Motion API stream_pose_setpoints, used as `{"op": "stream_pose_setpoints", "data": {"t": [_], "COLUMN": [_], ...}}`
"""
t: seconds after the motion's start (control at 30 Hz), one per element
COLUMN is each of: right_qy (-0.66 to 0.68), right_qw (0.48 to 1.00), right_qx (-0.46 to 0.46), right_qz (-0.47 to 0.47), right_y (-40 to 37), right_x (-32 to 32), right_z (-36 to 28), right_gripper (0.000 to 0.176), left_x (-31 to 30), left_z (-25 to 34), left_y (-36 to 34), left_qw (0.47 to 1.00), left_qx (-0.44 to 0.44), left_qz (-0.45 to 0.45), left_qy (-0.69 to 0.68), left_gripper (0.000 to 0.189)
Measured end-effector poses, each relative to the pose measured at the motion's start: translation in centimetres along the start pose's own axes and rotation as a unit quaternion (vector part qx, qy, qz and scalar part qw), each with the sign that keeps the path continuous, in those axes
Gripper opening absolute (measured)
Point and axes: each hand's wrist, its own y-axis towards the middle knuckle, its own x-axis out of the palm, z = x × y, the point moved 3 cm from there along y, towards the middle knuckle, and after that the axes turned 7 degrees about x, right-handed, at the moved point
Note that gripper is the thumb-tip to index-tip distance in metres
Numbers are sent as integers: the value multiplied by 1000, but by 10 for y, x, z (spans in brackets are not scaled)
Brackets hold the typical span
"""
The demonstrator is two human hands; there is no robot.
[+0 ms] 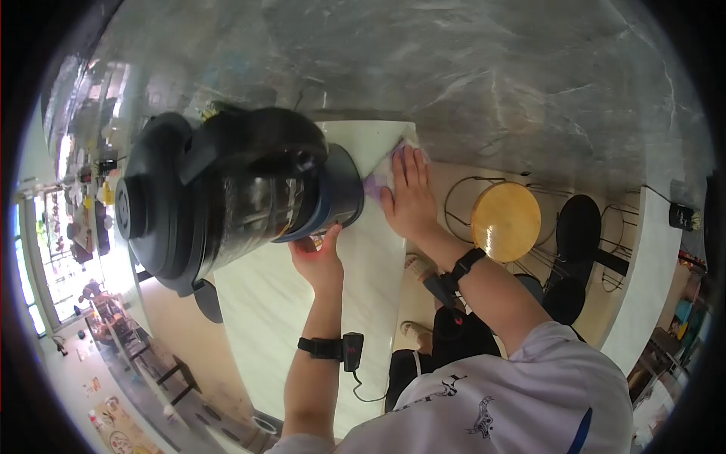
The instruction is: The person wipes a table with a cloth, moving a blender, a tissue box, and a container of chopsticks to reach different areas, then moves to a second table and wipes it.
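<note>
You wear a white short-sleeved T-shirt (522, 393) with dark lettering and a blue stripe, black trousers (470, 337), light sandals (418, 333), and black wrist straps (321, 348) with small boxes (352, 352), the left one cabled.

A grey marbled surface (491, 83) with pale veins spans the top of the view. On the right, a stool with a round, shiny yellow seat (506, 222) and thin dark metal legs stands on the tan floor (178, 325), near a black seat (578, 238). Beyond them are a pale ledge (641, 280) and a small black box (683, 218) with a cable. A bright window (57, 250) and blurred, cluttered shelving (125, 329) lie on the left.
</note>
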Motion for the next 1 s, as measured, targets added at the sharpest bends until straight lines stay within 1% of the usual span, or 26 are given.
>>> {"op": "stream_pose_setpoints", "data": {"t": [0.13,0.2,0.33,0.4,0.43,0.5,0.63,0.67,0.7,0.77,0.83,0.9,0.93,0.97,1.0], "right_qy": [9,10,15,19,16,15,-4,-11,-12,-34,-42,-47,-68,-88,-85], "right_qw": [1000,1000,1000,1000,1000,1000,1000,1000,1000,998,996,993,988,982,981], "right_qx": [0,0,-5,-6,-10,-16,-18,-17,-24,-55,-80,-105,-133,-163,-172], "right_qz": [-9,-9,-6,-9,-4,0,0,2,0,12,-1,-14,-21,-31,-38], "right_y": [-1,-3,-1,-3,-3,-2,-2,-2,-1,1,8,22,33,44,55], "right_x": [-2,-2,-1,0,0,1,1,2,2,0,-3,-7,-7,-6,-4], "right_z": [-3,-3,-3,-3,-2,-2,-3,-3,-3,-5,-7,-5,-5,-4,-2], "right_gripper": [73,73,72,72,72,71,69,69,69,68,69,69,70,70,70], "left_x": [2,-1,-4,-5,-4,0,1,3,4,4,2,2,1,-1,-1], "left_z": [3,0,-2,0,3,9,3,3,4,5,2,-2,2,3,6], "left_y": [3,8,17,20,21,26,36,40,43,50,56,59,62,63,64], "left_qw": [1000,999,1000,998,998,999,999,999,998,999,999,997,996,997,993], "left_qx": [-11,3,-11,-63,-62,-20,-29,-3,22,21,22,22,36,34,18], "left_qz": [4,-8,-7,-11,-7,-18,-12,-24,-36,-34,-31,-55,-63,-52,-79], "left_qy": [-25,-33,-22,-7,-6,-34,-29,-34,-39,-16,6,46,49,51,86], "left_gripper": [79,76,74,72,72,71,70,70,71,71,72,72,72,72,78]}}
